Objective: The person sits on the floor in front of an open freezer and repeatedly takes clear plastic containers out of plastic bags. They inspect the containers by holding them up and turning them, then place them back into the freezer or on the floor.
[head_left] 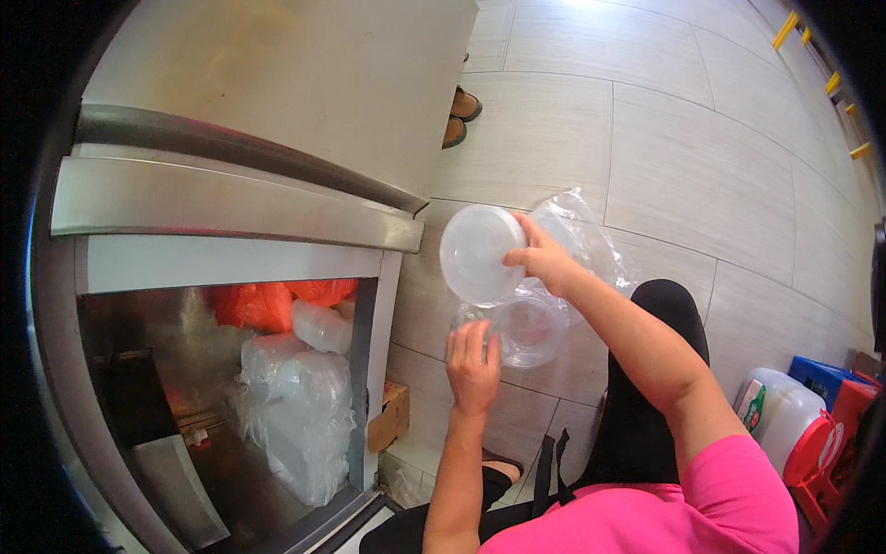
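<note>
My right hand (543, 256) is closed on the edge of a round translucent plastic container (475, 263), thumb on its face. Whether it is one piece or a stack, I cannot tell. Just below, my left hand (472, 365) has its fingers bent and thumb apart, with nothing visible in them. Beside its fingertips are more round clear plastic containers (531, 328). They lie at a crumpled clear plastic bag (595, 245) on the floor, and the raised container partly covers them.
To the left, an open steel cabinet (235, 222) holds plastic-wrapped clear containers (300, 406) and red plastic bags (254, 305). A cardboard box (389, 417) sits by its edge. At right stands a white jug with a red cap (780, 411). Brown shoes (464, 106) show beyond the cabinet.
</note>
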Demonstrator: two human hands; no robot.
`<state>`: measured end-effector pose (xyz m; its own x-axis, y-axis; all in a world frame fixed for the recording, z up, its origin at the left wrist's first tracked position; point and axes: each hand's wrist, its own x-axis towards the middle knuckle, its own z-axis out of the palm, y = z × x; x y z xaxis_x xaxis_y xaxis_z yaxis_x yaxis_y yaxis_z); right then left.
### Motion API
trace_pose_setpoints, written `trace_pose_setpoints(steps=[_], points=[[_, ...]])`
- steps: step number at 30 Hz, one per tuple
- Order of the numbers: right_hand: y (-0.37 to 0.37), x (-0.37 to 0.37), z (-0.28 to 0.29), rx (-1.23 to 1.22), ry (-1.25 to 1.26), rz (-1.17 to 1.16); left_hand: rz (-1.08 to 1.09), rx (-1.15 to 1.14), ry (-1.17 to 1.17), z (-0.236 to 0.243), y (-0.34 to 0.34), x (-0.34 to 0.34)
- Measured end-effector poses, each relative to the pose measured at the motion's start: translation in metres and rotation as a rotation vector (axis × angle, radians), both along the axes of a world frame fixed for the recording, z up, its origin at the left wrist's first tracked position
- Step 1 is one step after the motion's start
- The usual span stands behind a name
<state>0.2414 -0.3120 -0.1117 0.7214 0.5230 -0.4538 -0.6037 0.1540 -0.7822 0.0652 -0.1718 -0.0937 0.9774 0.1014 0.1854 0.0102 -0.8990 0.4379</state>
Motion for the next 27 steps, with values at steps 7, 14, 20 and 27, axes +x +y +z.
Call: trace_pose_setpoints(steps=[7, 14, 20, 27], points=[[0.006, -0.006, 0.017, 0.154, 0.193, 0.002, -0.138, 0.216, -0.058, 0.032, -0.017, 0.060], [-0.004, -0.008, 0.016, 0.208, 0.244, 0.050, -0.129, -0.228, 0.134, 0.035, -0.016, 0.060], [-0.005, 0.001, -0.003, 0.315, 0.334, 0.110, -0.115, -0.323, 0.082, 0.033, -0.023, 0.080], [0.000, 0.003, 0.004, 0.407, 0.271, -0.004, -0.010, -0.569, 0.034, 0.039, -0.021, 0.100]])
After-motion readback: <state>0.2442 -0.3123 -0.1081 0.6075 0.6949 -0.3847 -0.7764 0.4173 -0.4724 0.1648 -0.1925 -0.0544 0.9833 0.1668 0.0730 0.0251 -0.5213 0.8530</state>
